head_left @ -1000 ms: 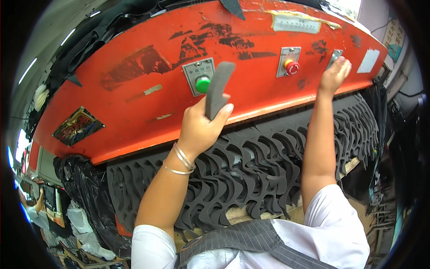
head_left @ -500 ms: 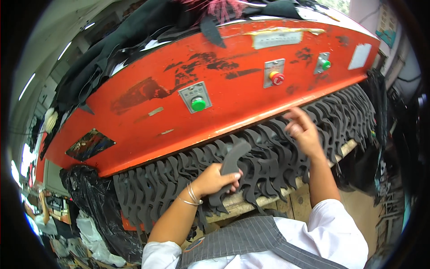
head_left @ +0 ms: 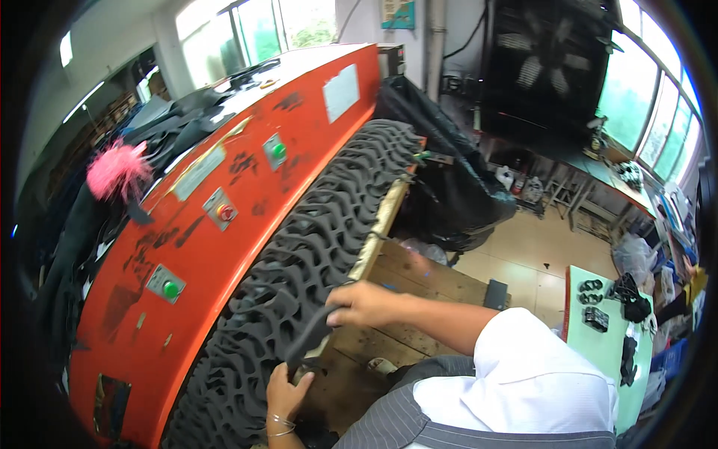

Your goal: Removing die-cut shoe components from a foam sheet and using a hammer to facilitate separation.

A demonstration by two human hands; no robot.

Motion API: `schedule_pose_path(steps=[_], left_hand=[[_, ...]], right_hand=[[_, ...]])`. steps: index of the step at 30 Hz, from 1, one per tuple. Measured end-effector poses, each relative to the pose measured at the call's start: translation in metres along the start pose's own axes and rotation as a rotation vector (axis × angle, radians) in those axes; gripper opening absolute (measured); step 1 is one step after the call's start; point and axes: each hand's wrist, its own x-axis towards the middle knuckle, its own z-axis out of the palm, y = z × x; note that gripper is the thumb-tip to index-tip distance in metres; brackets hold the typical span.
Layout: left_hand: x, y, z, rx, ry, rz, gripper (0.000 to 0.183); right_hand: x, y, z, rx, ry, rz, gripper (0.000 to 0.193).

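Note:
Slanting between my hands is a curved dark grey foam-like strip [head_left: 307, 337]. My right hand [head_left: 363, 304] grips its upper end between thumb and fingers. At the lower end is my left hand [head_left: 286, 393], with bracelets on its wrist, thumb on one side of the strip and fingers on the other. Just left of both hands lie many similar wavy strips [head_left: 299, 239], packed in rows along a wooden board [head_left: 374, 232]. How far the left fingers wrap round the strip is partly hidden.
A long red machine panel [head_left: 187, 254] with green buttons and a red button runs along the left. Black plastic sheeting [head_left: 449, 179] hangs beyond the rows. On the right stands a pale green table [head_left: 587, 348] with small black parts. A large fan [head_left: 550, 60] stands at the back.
My view has turned to the right, bringing the fan and green table into sight. My right hand has come from above the rows to the strip that my left hand held, and now grips it.

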Motion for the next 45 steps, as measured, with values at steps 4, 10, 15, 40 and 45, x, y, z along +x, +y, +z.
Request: schedule_pose_path(steps=[4, 10, 15, 40, 45], left_hand=[[0.008, 0.009, 0.035, 0.325, 0.098, 0.010, 0.049], [0.030, 0.054, 0.083, 0.576, 0.292, -0.154, 0.036], [0.066, 0.052, 0.122, 0.656, 0.428, -0.441, 0.047], [0.070, 0.009, 0.135, 0.460, 0.465, -0.550, 0.047], [0.054, -0.045, 0.081, 0.243, -0.100, -0.384, 0.044]], right_hand=[[-0.042, 0.027, -0.113, 0.378, 0.613, 0.308, 0.024], [-0.077, 0.166, -0.288, 0.291, 1.413, 0.304, 0.028], [-0.056, 0.327, -0.425, -0.022, 1.555, 0.410, 0.034], [0.302, 0.187, -0.129, -0.023, 0.118, -0.290, 0.033], [0.305, 0.108, 0.050, -0.040, -0.328, -0.505, 0.029]])
